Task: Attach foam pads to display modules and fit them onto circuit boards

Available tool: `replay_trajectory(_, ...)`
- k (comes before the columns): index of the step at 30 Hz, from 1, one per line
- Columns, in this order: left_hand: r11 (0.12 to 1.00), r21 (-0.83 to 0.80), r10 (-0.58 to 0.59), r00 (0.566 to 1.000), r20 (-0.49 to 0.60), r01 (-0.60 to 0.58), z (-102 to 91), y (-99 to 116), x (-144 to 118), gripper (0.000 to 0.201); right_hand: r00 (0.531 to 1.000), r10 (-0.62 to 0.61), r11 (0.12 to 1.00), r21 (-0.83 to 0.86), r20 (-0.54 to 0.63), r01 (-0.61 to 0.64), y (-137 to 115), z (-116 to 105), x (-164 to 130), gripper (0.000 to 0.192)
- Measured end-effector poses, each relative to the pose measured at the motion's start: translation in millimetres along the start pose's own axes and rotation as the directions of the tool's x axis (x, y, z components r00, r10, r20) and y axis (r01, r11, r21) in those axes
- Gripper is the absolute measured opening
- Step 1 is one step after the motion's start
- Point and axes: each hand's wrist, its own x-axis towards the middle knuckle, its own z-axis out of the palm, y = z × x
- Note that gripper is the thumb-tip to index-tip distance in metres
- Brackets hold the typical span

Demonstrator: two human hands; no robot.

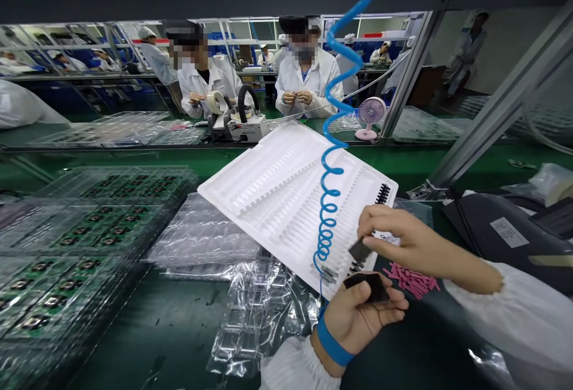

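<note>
Two bare hands work at about five o'clock in the view, close together over a dark green bench (pixel 179 330). The left hand (pixel 362 315) comes up from six o'clock, a blue wrist strap (pixel 332 345) around its wrist and a blue coiled cord (pixel 333 157) rising from it to twelve o'clock. Its fingers are curled partway shut around a small dark flat part (pixel 370 287), thumb lying along the part's near edge. The right hand (pixel 403 238) reaches in from four o'clock in a white sleeve (pixel 514 318); thumb and forefinger are pinched closed on a smaller dark piece (pixel 359 251), held just above the left hand's part, the other fingers loosely bent. Whether the two pieces touch cannot be told.

Just beyond the hands, toward eleven o'clock, a white slotted tray (pixel 277 193) lies tilted, with a few dark pieces (pixel 383 193) set in its slots at the corner nearest the right hand. A scatter of pink strips (pixel 412 279) lies on the bench under the right wrist. At nine o'clock stand stacks of clear trays (pixel 89 229) of small boards; at seven o'clock lie empty clear blister trays (pixel 255 312). At twelve o'clock, across the bench, people in white coats sit beside a pink desk fan (pixel 369 116)
</note>
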Motion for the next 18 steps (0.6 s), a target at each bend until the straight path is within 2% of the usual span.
replay_trajectory(2, 1.0, 0.0, -0.008, 1.0, -0.02, 0.008, 0.0, 0, 1, 0.033, 0.977, -0.038, 0.998, 0.053, 0.212, 0.027, -8, -17, -8, 0.018)
replay_trajectory(3, 1.0, 0.003, -0.013, 1.0, -0.028, 0.013, 0.1, 0, 1, 0.034, 0.953, -0.034, 0.999, 0.025, 0.3, 0.028, -12, -22, -11, 0.017)
replay_trajectory(4, 1.0, 0.006, -0.018, 0.999, -0.036, 0.019, 0.3, 0, 1, 0.034, 0.931, -0.014, 0.999, -0.032, 0.366, 0.028, -15, -25, -13, 0.016)
replay_trajectory(6, 0.999, 0.015, -0.027, 0.998, -0.05, 0.028, 0.7, 1, 1, 0.034, 0.905, 0.026, 0.988, -0.146, 0.424, 0.04, -17, -25, -14, 0.018)
replay_trajectory(8, 0.999, 0.021, -0.034, 0.997, -0.064, 0.035, 0.7, 2, 1, 0.034, 0.906, 0.032, 0.978, -0.198, 0.421, 0.058, -17, -22, -14, 0.019)
replay_trajectory(14, 0.999, 0.033, -0.038, 0.994, -0.1, 0.042, 0.1, 2, 3, 0.029, 0.956, -0.011, 0.946, -0.305, 0.293, 0.104, -9, -10, -19, 0.021)
replay_trajectory(18, 0.999, 0.046, -0.008, 0.991, -0.132, 0.014, 1.2, 1, 4, 0.025, 0.982, 0.055, 0.961, -0.277, 0.179, -0.003, -10, -3, -28, 0.015)
